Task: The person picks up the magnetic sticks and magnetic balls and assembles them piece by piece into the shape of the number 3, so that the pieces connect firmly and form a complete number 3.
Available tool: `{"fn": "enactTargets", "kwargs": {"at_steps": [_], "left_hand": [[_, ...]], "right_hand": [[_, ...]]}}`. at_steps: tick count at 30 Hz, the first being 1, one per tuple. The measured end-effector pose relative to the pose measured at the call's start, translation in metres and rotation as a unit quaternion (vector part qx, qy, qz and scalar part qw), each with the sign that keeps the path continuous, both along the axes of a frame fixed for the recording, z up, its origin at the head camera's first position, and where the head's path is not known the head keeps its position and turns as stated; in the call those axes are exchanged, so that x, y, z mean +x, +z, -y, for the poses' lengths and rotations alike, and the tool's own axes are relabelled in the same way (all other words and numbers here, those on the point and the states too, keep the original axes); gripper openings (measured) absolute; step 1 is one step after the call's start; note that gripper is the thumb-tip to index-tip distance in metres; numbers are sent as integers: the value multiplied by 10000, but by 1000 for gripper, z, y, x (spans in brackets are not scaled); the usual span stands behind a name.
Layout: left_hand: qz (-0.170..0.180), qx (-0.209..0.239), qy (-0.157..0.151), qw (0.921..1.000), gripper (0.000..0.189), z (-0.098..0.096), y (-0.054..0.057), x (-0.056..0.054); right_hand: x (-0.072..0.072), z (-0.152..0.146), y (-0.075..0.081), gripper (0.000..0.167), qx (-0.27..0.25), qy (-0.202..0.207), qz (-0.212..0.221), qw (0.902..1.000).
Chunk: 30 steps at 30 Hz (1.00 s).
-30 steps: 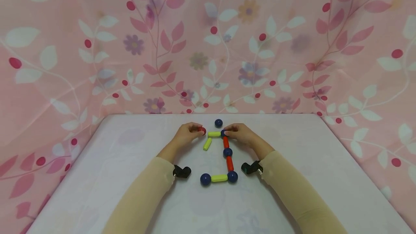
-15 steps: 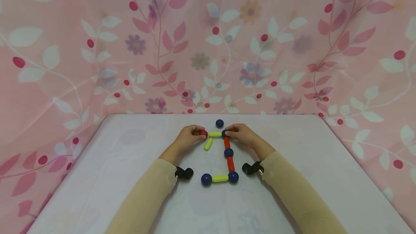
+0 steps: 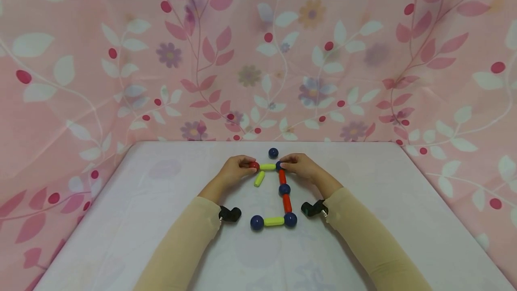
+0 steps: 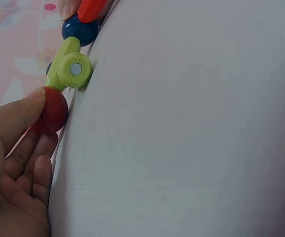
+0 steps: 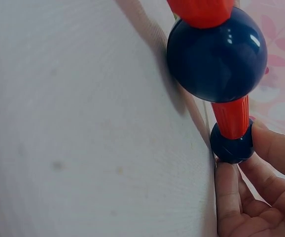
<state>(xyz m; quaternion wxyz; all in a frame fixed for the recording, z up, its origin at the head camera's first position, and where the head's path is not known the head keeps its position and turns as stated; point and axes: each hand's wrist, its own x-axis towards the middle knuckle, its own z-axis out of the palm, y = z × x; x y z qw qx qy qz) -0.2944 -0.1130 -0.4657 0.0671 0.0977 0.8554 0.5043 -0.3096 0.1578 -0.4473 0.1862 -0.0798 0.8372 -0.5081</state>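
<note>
Between thumb and fingers, my left hand (image 3: 235, 168) pinches a red ball (image 4: 54, 110). The ball meets the left end of a yellow-green rod (image 3: 268, 166), whose right end joins a dark blue ball (image 5: 232, 144). My right hand (image 3: 300, 165) grips that blue ball. From it two red rods (image 3: 282, 177) with a blue ball (image 3: 284, 189) between them run toward the near side. They end at a near blue ball (image 3: 290, 219), joined by another yellow-green rod (image 3: 274, 222) to a blue ball (image 3: 256, 222) on the left.
A loose yellow-green rod (image 3: 259, 178) lies slanted just below the red ball, its round end showing a metal disc. One separate blue ball (image 3: 273, 152) sits behind the chain, near the back of the white table (image 3: 181, 237). A pink floral cloth (image 3: 258, 57) hangs behind.
My left hand has moved a little to the right with the red ball, closing the gap to the yellow-green rod's end. My right hand has stayed on the blue ball.
</note>
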Motion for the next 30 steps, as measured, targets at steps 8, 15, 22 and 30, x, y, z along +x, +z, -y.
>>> {"fn": "enactTargets", "kwargs": {"at_steps": [8,15,22,30], "left_hand": [[-23,-17,-3,10000,36,-1,2,1],[-4,56,70,10000,35,-2,0,0],[-97,102,180,9997,35,-6,-1,0],[-188,44,389,9991,34,-11,1,1]], "right_hand": [[2,1,1,34,-62,-67,61,9999],[0,2,1,34,-162,-174,81,9997],[2,5,1,33,-128,-402,82,9991],[5,9,0,33,-259,-701,9,9972]]}}
